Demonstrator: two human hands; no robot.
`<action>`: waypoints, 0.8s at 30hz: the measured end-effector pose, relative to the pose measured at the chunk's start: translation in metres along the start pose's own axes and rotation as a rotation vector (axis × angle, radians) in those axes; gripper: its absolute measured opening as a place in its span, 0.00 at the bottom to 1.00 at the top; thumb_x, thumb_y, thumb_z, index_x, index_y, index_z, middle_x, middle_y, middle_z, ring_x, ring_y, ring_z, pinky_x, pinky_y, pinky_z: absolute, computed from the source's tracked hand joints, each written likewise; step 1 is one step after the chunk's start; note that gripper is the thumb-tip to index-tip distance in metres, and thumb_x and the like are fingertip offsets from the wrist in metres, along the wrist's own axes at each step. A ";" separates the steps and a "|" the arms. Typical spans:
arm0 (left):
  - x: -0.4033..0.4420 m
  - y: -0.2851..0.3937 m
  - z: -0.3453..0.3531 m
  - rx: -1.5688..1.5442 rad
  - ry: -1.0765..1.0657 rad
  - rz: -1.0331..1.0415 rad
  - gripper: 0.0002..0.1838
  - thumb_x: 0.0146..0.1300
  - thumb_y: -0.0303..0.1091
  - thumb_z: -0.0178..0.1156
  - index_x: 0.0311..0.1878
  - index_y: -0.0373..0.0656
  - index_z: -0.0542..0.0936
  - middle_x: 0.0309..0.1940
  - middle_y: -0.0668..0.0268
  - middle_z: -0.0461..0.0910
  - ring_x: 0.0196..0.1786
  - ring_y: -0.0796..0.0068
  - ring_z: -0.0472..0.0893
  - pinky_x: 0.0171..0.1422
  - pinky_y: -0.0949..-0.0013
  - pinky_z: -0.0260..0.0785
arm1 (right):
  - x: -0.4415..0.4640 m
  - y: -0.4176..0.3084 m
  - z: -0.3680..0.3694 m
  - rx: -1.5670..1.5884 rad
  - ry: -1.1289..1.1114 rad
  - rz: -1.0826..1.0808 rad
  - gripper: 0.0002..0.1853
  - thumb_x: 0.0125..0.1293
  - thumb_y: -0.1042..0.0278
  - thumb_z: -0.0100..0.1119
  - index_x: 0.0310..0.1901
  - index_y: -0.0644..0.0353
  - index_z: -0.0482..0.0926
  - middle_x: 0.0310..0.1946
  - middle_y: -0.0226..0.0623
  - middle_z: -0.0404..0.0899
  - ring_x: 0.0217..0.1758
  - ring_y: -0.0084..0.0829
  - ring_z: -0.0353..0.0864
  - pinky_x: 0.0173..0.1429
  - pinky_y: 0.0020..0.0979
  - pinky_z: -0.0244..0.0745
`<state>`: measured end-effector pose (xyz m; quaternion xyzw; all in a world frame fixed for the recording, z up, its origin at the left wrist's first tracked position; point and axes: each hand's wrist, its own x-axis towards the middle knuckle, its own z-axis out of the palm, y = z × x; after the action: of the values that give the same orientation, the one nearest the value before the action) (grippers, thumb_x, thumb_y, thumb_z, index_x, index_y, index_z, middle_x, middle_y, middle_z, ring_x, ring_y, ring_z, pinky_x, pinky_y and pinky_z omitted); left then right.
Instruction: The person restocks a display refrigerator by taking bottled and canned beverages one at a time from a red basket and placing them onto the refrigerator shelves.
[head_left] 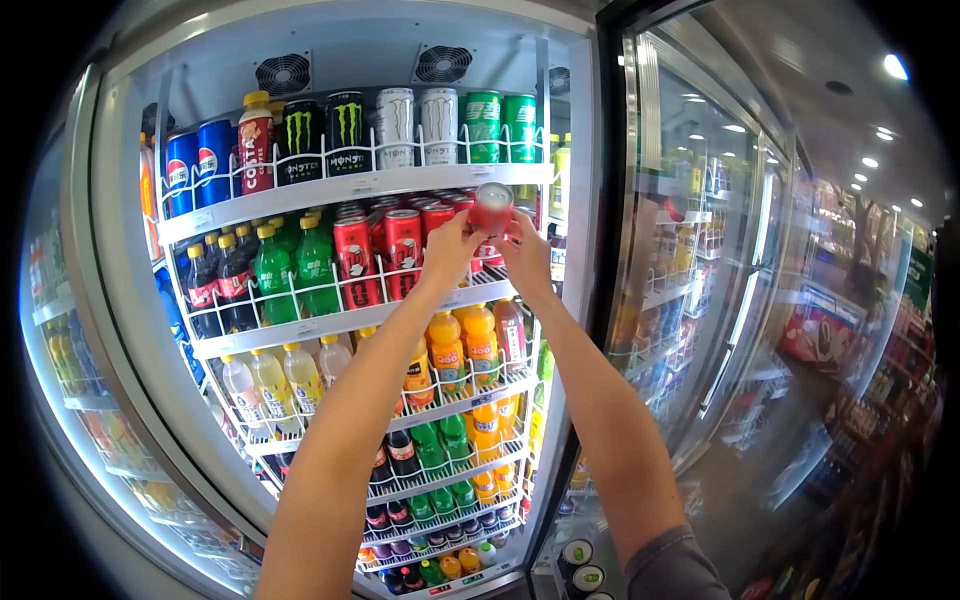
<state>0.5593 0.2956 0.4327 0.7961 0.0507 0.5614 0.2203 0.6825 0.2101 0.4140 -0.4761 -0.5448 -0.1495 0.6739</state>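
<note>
A red soda can (491,212) is held up at the second shelf of the open drinks fridge, its silver top tilted towards me. My left hand (452,252) grips its left side with the fingers, and my right hand (524,250) closes on its right side. Just behind and left of my hands, rows of red cans (403,243) stand on that shelf behind a white wire guard. Green soda bottles (314,262) and dark cola bottles (233,272) are further left in the same row. My forearms cover part of the lower shelves.
Above runs the top shelf edge (360,186) with energy drink cans (345,130) and green cans (483,126). Orange juice bottles (482,343) stand below my hands. An open glass door (680,240) is at the right. Cans (588,577) sit low near my right elbow.
</note>
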 end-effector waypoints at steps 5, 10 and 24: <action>0.006 -0.008 0.008 0.163 0.052 -0.140 0.19 0.63 0.34 0.64 0.55 0.35 0.77 0.41 0.52 0.86 0.42 0.62 0.87 0.48 0.65 0.77 | 0.004 0.024 0.008 -0.143 0.016 0.002 0.29 0.55 0.71 0.70 0.59 0.64 0.74 0.47 0.49 0.84 0.53 0.42 0.84 0.54 0.37 0.78; 0.010 -0.016 0.015 0.307 0.130 -0.138 0.15 0.62 0.37 0.65 0.46 0.35 0.79 0.39 0.52 0.86 0.42 0.56 0.86 0.47 0.61 0.76 | 0.004 0.022 0.019 -0.156 0.081 0.037 0.27 0.54 0.68 0.71 0.56 0.68 0.78 0.38 0.50 0.86 0.39 0.43 0.87 0.44 0.36 0.79; -0.025 -0.026 0.000 0.285 0.020 -0.057 0.19 0.62 0.29 0.61 0.56 0.34 0.78 0.45 0.48 0.84 0.48 0.56 0.85 0.51 0.63 0.77 | -0.016 0.023 0.035 -0.297 0.157 -0.064 0.24 0.53 0.69 0.71 0.51 0.70 0.80 0.42 0.53 0.83 0.45 0.48 0.84 0.53 0.39 0.77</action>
<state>0.5546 0.3102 0.4003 0.8118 0.1547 0.5501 0.1201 0.6730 0.2448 0.3872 -0.5397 -0.4771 -0.2866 0.6316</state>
